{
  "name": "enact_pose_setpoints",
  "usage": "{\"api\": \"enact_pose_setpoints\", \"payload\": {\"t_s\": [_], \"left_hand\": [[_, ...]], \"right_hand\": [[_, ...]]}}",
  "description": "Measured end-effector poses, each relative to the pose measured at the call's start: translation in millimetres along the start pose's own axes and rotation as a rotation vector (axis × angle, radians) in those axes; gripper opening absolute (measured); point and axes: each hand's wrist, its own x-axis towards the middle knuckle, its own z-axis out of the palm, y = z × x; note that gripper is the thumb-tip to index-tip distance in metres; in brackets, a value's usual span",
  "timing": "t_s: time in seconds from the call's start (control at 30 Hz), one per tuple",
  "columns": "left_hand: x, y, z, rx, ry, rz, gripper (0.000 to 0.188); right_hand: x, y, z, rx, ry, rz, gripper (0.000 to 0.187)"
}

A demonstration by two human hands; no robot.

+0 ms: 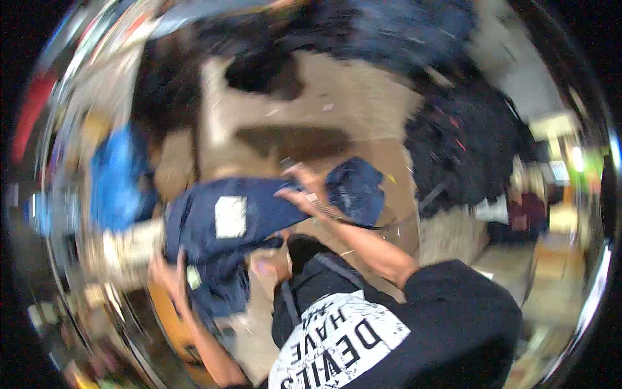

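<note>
A pair of dark blue jeans (272, 206) stretches across in front of me, with a pale rectangular label (231, 217) on it. At its left end my left hand (170, 275) grips the cloth, thumb on one side and fingers on the other. My right hand (304, 191) lies against the narrower right end, fingers stretched and apart, somewhat blurred. Just right of that hand is a bunched dark blue piece of cloth (355, 191); whether it belongs to the jeans I cannot tell.
Dark garments are heaped at the far side (402, 32); a black pile (463, 142) rises on the right. Bright blue cloth (120, 178) sits at the left. Brown cardboard (395, 168) lies on the floor beneath. Motion blurs the surroundings.
</note>
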Motion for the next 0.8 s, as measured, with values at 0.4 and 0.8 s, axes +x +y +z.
{"api": "enact_pose_setpoints", "payload": {"t_s": [0.4, 0.8], "left_hand": [[-15, 101, 45, -0.178, 0.273, 0.237, 0.043], [82, 94, 53, -0.196, 0.362, 0.044, 0.064]], "right_hand": [[20, 120, -45, 0.091, 0.267, -0.161, 0.015], [94, 31, 31, 0.298, 0.03, -0.559, 0.039]]}}
